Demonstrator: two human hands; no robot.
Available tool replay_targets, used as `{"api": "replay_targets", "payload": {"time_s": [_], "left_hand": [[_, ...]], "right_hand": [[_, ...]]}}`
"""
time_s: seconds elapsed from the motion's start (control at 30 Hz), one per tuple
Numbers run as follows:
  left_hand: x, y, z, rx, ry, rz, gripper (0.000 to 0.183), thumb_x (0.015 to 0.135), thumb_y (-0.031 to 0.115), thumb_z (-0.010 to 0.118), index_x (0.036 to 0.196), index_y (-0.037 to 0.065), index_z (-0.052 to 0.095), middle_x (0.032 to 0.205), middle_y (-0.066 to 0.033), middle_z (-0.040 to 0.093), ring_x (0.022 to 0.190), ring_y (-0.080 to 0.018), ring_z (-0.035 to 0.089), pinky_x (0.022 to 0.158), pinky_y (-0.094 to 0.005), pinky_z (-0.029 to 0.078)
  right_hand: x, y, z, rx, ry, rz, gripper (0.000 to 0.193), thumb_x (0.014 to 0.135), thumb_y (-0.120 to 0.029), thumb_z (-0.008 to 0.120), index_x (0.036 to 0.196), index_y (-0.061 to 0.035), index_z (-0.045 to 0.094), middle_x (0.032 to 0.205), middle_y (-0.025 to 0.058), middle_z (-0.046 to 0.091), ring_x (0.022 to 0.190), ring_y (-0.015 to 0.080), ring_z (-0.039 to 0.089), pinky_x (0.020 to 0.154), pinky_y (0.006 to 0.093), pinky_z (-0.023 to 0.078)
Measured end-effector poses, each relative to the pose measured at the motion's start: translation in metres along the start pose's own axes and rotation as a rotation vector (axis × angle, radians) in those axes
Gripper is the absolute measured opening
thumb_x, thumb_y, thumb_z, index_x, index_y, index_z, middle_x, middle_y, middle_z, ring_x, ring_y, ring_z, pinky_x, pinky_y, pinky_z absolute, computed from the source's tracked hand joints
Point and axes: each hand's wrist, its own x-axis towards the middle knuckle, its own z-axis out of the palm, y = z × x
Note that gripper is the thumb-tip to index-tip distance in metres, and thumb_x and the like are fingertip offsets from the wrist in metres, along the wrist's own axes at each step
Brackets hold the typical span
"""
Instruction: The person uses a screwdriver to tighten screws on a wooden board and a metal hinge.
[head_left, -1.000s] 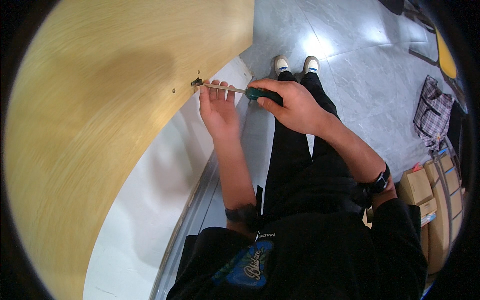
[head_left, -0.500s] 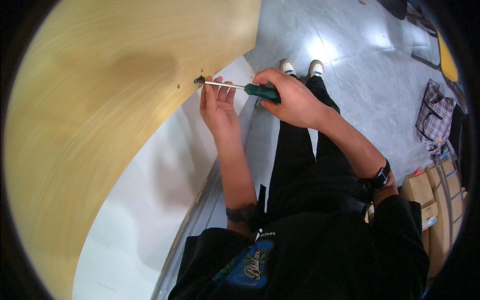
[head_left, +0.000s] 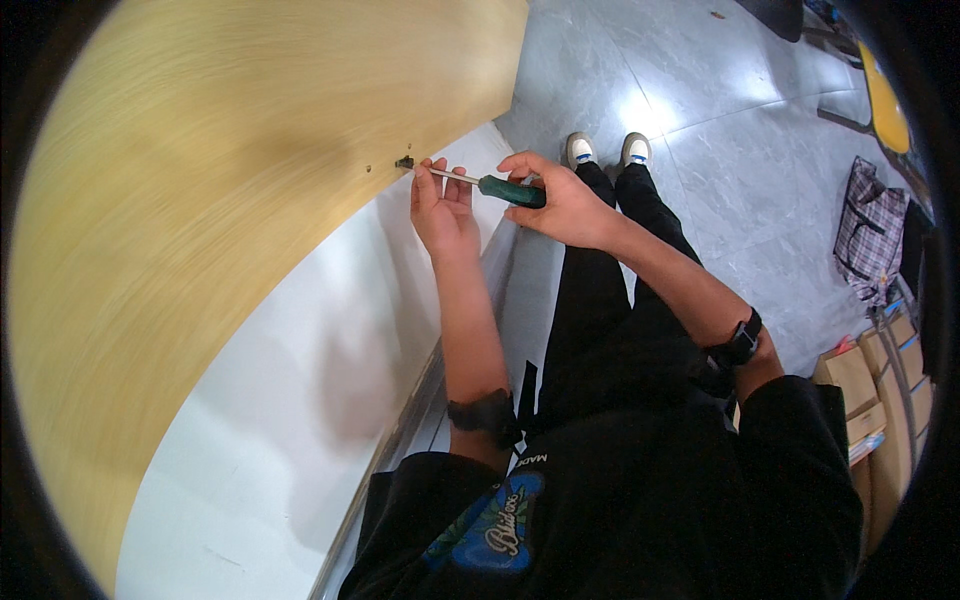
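A screwdriver point(head_left: 512, 192) with a dark green handle and a thin metal shaft points left at a pale wood-grain panel point(head_left: 230, 180). My right hand point(head_left: 570, 205) holds the handle loosely, thumb below and fingertips above. My left hand point(head_left: 442, 215) has its thumb and forefinger closed at the front of the shaft, with the other fingers raised behind it. The driver's tip is hidden by these fingertips. Just beyond them, a small black fitting point(head_left: 404, 162) sits on the panel near its edge. Small dark holes show beside the fitting.
Under the panel's curved edge runs a white surface point(head_left: 270, 400). Grey tiled floor point(head_left: 700, 200) lies to the right, with my shoes point(head_left: 636, 150) on it. Farther right are a plaid bag point(head_left: 868, 225), cardboard boxes point(head_left: 850, 385) and a yellow-seated chair point(head_left: 885, 105).
My right hand and the green handle have shifted slightly left, and its fingers look looser. The left fingertips now cover the shaft's front end. The whole view has shifted a little.
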Motion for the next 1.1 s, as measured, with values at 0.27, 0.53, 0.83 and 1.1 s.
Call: {"api": "replay_targets", "payload": {"time_s": [0.27, 0.53, 0.83, 1.1], "left_hand": [[-0.007, 0.001, 0.002, 0.035, -0.175, -0.029, 0.027, 0.091, 0.029, 0.054, 0.108, 0.009, 0.053, 0.101, -0.0043, 0.059, 0.088, -0.0206, 0.056, 0.078, -0.0332, 0.046], [-0.008, -0.004, 0.004, -0.054, -0.142, -0.071, 0.033, 0.091, 0.031, 0.054, 0.11, 0.004, 0.05, 0.108, -0.0095, 0.057, 0.087, -0.0248, 0.059, 0.077, -0.0336, 0.049], [-0.011, -0.005, 0.007, -0.044, -0.053, -0.042, 0.035, 0.093, 0.029, 0.05, 0.116, 0.002, 0.046, 0.111, -0.0114, 0.056, 0.096, -0.0286, 0.059, 0.086, -0.0364, 0.047], [-0.03, -0.001, 0.027, -0.055, -0.13, -0.049, 0.035, 0.096, 0.03, 0.044, 0.119, 0.004, 0.044, 0.12, -0.0108, 0.053, 0.103, -0.0286, 0.056, 0.091, -0.0376, 0.044]], "right_hand": [[-0.004, -0.003, -0.012, 0.25, -0.138, 0.293, 0.031, 0.08, -0.019, 0.065, 0.105, -0.0007, 0.057, 0.087, 0.0065, 0.061, 0.064, 0.0116, 0.054, 0.057, 0.0257, 0.045], [-0.01, 0.013, -0.021, 0.269, -0.093, 0.439, 0.036, 0.088, -0.031, 0.057, 0.104, 0.0003, 0.059, 0.078, 0.0036, 0.057, 0.061, 0.0083, 0.05, 0.05, 0.0248, 0.041], [-0.016, 0.002, -0.012, 0.354, 0.068, 0.272, 0.035, 0.089, -0.03, 0.056, 0.102, 0.0021, 0.054, 0.079, 0.0052, 0.059, 0.052, 0.0094, 0.045, 0.047, 0.0255, 0.039], [-0.019, -0.009, -0.026, 0.177, 0.107, 0.265, 0.038, 0.09, -0.033, 0.055, 0.1, 0.0039, 0.055, 0.065, 0.0048, 0.055, 0.049, 0.01, 0.045, 0.045, 0.0232, 0.038]]}}
